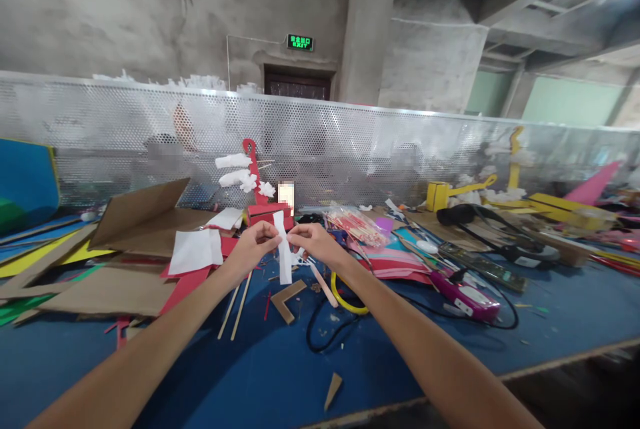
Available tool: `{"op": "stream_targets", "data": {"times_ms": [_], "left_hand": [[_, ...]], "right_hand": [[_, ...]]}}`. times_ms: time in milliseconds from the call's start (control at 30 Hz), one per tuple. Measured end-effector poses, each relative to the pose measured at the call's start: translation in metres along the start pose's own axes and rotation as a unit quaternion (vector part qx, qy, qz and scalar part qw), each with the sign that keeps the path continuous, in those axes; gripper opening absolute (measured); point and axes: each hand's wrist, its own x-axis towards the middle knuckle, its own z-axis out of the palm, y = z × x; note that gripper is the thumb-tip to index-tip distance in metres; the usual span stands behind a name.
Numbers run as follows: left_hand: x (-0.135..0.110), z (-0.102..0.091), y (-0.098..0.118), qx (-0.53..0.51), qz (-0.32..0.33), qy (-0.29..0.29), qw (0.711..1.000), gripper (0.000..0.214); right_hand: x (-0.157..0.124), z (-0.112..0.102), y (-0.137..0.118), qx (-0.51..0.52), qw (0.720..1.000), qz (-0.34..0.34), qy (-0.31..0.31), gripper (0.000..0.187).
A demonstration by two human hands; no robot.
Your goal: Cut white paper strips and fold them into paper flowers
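Note:
Between my two hands a narrow strip of white tissue paper (285,259) hangs upright above the blue table. The fingers of my left hand (257,242) pinch its left edge. From the other side, my right hand (315,242) pinches the same strip near its upper part. Just behind stands a red cardboard piece (254,169) with white paper tufts on it, rising from a red box (263,212). To the left, a stack of white paper squares (193,252) lies on red card. Two thin wooden sticks (235,305) lie below my left hand.
Cardboard sheets (100,289) cover the left side. A bag of sticks (357,225), a yellow ring (347,295), a purple power strip (465,295) and its black cable lie to the right. A perforated metal screen (340,149) runs along the back. Yellow card pieces (437,195) stand at right.

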Motion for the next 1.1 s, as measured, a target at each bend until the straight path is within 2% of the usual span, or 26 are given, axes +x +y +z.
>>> {"op": "stream_targets", "data": {"times_ms": [767,1100], "left_hand": [[-0.001,0.002,0.001,0.027,0.015,-0.021,0.999,0.021],[0.0,0.0,-0.009,0.119,0.052,-0.031,0.991,0.023]], "right_hand": [[-0.003,0.001,-0.007,-0.024,1.0,0.01,-0.013,0.013],[-0.003,0.001,-0.006,-0.025,1.0,0.003,-0.014,0.011]]}}
